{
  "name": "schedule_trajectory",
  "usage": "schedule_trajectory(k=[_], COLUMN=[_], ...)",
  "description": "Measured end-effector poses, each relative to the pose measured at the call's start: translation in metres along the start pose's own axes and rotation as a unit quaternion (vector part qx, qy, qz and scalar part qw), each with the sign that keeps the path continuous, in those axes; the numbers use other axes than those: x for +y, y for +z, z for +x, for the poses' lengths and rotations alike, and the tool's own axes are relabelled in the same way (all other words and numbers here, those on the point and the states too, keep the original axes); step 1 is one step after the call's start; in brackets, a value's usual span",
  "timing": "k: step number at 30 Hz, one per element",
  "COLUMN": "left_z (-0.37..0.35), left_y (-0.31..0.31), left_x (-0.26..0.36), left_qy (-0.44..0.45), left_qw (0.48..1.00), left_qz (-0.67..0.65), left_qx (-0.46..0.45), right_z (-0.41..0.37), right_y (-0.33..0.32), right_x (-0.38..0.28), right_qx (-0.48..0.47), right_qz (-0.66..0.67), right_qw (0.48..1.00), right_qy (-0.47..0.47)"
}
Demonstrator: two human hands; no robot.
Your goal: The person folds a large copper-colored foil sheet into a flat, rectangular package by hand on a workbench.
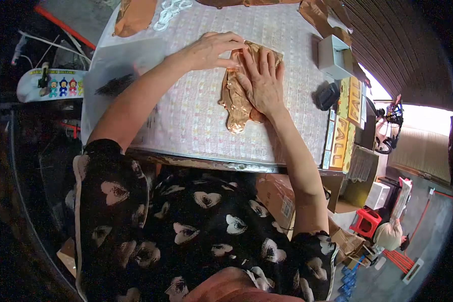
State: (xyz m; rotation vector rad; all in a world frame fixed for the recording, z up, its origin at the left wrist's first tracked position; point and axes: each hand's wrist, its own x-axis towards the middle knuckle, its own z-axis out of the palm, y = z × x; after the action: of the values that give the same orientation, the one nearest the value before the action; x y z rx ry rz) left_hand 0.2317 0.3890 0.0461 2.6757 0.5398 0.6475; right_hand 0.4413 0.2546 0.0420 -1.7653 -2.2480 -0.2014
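A shiny copper-coloured foil piece (235,103) with an uneven, wrinkled outline lies flat on the patterned tablecloth (196,108). My right hand (265,83) rests palm down on it, fingers spread and pointing to the far edge. At the foil's upper left is my left hand (216,52), its thumb and fingers apart and curved round the corner, fingertips touching or very near it. The part of the foil beneath my right palm is hidden.
More copper foil pieces (136,16) lie along the far side, beside white cord (170,11). On the right are a white open box (334,58), a black object (327,96) and yellow lettered boxes (340,146). Clear plastic (121,58) covers the left.
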Motion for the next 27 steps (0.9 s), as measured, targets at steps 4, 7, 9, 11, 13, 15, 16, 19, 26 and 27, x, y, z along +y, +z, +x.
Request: schedule_trajectory(k=[4, 7, 9, 11, 13, 15, 16, 19, 26, 27], left_z=[0.000, -0.001, -0.002, -0.001, 0.000, 0.000, 0.000, 0.001, 0.000, 0.000], left_y=[0.007, 0.008, 0.006, 0.007, 0.006, 0.006, 0.005, 0.002, 0.001, 0.000], left_x=[-0.006, -0.008, -0.004, -0.005, -0.006, -0.006, -0.005, -0.002, 0.002, 0.002], left_qy=[0.028, 0.045, 0.040, 0.035, 0.026, 0.027, 0.029, 0.022, 0.015, 0.012], left_qw=[0.999, 0.998, 0.998, 0.999, 0.999, 0.999, 0.999, 1.000, 1.000, 1.000], left_qz=[0.009, 0.027, 0.022, 0.018, -0.022, -0.017, -0.013, -0.009, 0.008, 0.001], left_qx=[0.025, 0.038, 0.034, 0.032, 0.007, 0.010, 0.012, 0.005, 0.005, 0.000], right_z=[-0.016, -0.027, -0.030, -0.031, -0.031, -0.031, -0.032, -0.055, -0.066, -0.064], right_y=[-0.012, -0.025, -0.030, -0.030, -0.028, -0.032, -0.035, -0.050, -0.080, -0.076], right_x=[-0.010, -0.016, -0.015, -0.016, -0.017, -0.016, -0.016, -0.027, 0.023, 0.032], right_qx=[-0.024, -0.034, -0.040, -0.045, -0.068, -0.065, -0.062, -0.116, 0.020, 0.022], right_qz=[0.008, 0.078, 0.073, 0.067, 0.032, 0.035, 0.037, 0.095, 0.191, 0.192], right_qw=[1.000, 0.995, 0.993, 0.991, 0.991, 0.989, 0.988, 0.973, 0.981, 0.981], right_qy=[-0.011, -0.053, -0.078, -0.103, -0.112, -0.127, -0.140, -0.177, -0.025, -0.019])
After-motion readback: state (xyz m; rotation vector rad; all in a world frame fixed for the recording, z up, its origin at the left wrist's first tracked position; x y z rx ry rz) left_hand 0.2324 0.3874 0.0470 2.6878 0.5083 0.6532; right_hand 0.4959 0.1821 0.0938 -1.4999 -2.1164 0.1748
